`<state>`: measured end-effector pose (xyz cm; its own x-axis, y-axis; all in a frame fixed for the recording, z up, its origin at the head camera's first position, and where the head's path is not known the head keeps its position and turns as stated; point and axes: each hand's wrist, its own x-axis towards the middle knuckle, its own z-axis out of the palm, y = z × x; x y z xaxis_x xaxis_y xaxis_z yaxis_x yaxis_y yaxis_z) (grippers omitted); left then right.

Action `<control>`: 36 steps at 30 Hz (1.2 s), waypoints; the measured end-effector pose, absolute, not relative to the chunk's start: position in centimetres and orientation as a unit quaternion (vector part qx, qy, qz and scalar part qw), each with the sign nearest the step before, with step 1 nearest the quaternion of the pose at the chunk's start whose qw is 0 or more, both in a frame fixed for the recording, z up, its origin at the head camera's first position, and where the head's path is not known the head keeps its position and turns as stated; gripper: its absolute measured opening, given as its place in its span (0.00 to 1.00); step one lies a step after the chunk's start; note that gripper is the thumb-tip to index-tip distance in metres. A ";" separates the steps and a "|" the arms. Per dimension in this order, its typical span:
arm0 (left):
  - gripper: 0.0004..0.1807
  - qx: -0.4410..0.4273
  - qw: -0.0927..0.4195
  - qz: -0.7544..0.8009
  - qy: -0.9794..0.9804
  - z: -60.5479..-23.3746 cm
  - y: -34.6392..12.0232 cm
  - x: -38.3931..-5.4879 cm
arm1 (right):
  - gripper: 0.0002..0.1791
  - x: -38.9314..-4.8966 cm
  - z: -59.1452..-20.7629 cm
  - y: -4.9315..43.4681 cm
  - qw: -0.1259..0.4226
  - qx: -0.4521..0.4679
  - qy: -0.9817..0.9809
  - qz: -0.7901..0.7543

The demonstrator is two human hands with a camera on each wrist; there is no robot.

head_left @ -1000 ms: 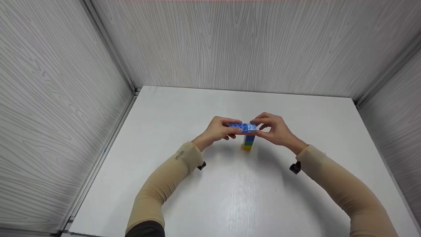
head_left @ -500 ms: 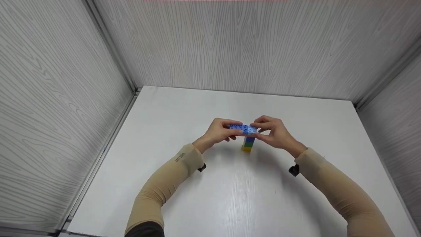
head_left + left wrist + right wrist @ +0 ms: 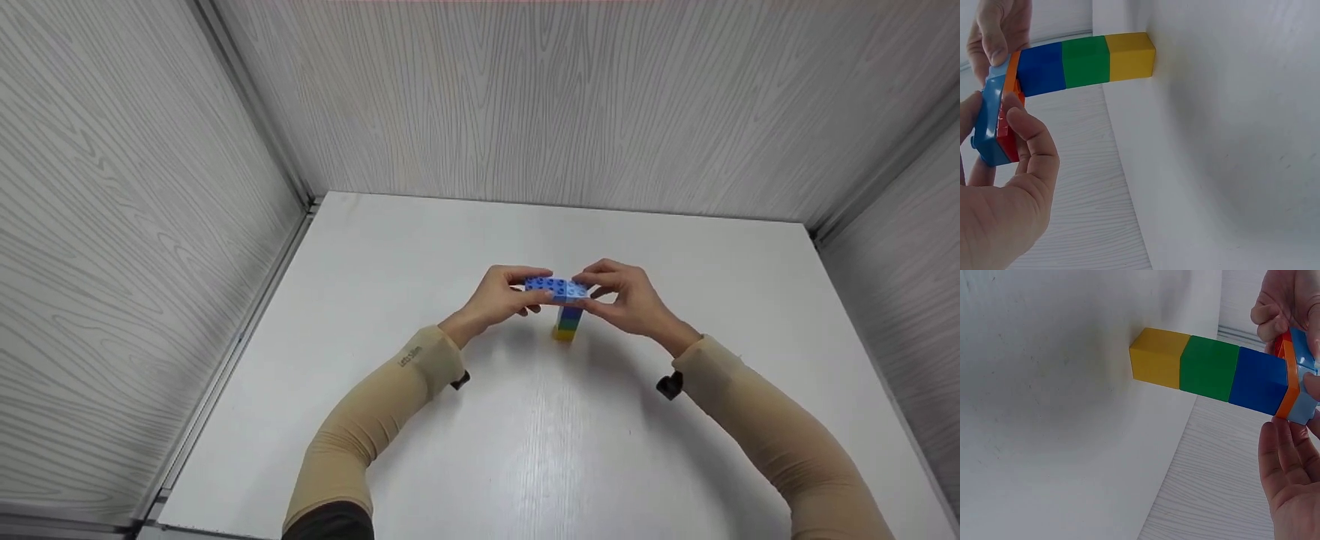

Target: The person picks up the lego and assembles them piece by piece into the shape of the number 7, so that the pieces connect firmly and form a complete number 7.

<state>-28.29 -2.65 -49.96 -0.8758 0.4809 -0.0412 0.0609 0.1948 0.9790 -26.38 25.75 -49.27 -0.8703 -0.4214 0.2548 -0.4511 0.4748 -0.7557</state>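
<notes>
A toy brick tower stands on the white table, with a yellow brick [image 3: 1130,56] at its foot, then a green brick [image 3: 1086,61] and a dark blue brick [image 3: 1042,67]. Above these lie an orange brick [image 3: 1289,388] and a red brick [image 3: 1006,135] that juts out to the left. A long blue brick [image 3: 546,286] and a light blue brick [image 3: 576,291] sit side by side on top. My left hand [image 3: 495,294] grips the long blue brick, its fingers curled under the red one. Thumb and fingertips of my right hand [image 3: 628,298] pinch the light blue brick's sides.
The white tabletop [image 3: 420,247] extends around the tower and ends at a pale wood-grain wall [image 3: 480,105] behind. More such panels rise at left and right. Small black devices [image 3: 670,385] hang under both wrists, at the tan sleeves.
Both hands keep their hold on the top bricks. The upper bricks have shifted only slightly, and the tower's base stays in place.
</notes>
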 end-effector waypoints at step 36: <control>0.22 0.126 0.105 0.701 0.694 -48.9 -1.9 -28.8 | 0.34 -25.5 -50.8 25.9 -0.076 0.131 -0.814 0.561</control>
<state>-28.81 -1.86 -48.93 -0.9460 0.3226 0.0305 0.0273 -0.0142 0.9995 -25.46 25.86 -50.79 -0.9543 -0.2981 0.0235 -0.1279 0.3360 -0.9331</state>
